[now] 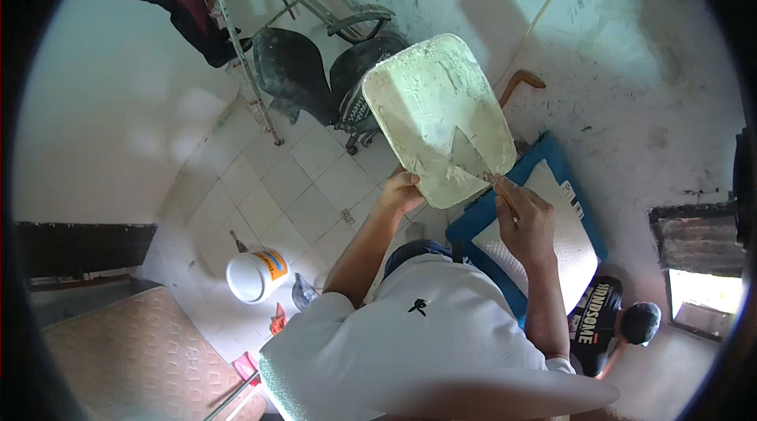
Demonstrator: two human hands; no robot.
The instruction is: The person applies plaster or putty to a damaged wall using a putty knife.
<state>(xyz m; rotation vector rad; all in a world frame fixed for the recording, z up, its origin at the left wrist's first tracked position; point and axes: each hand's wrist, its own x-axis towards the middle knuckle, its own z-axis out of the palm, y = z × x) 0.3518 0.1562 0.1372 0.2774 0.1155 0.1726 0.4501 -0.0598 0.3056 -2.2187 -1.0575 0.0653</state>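
Note:
A pale rectangular tub (436,98), its inside smeared with whitish paste, is held up in front of me. My left hand (400,191) is closed on its near left edge, the thumb over the rim. In my right hand (524,220) is a trowel (471,156), gripped by its handle at the near right corner. The pointed, roughly triangular blade lies inside the tub, against or just above the paste; which, I cannot tell. Most of the handle is covered by my fingers.
Ahead stand a black office chair (296,70) and a metal ladder (229,23). Right of me, a white sack (564,224) rests on a blue piece (489,224), with another person (603,318) beyond. A white bucket (247,279) and a mattress (146,350) are at left.

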